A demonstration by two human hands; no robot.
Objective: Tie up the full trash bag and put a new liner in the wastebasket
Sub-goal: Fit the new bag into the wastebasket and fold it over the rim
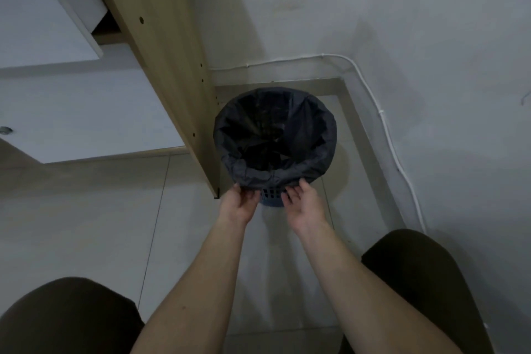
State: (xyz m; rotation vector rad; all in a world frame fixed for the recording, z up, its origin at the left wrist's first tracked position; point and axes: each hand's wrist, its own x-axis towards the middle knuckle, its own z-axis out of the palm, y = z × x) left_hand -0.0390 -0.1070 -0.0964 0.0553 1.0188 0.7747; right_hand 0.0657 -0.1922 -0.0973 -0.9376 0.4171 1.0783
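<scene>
A blue mesh wastebasket (270,198) stands on the floor in the corner, beside a wooden panel. A black trash bag (287,172) lines it, with its edge folded down over the rim. The inside is dark and I cannot tell what it holds. My left hand (240,204) is at the near-left rim, thumb and fingers pinching the folded hem of the bag. At the near-right rim, my right hand (304,204) has its thumb on the hem and its fingers curled under it.
A tall wooden furniture panel (172,66) runs close along the basket's left side. White walls meet behind it, with a white cable (385,123) along the skirting. My knees in dark trousers (416,273) frame the pale tiled floor (115,224).
</scene>
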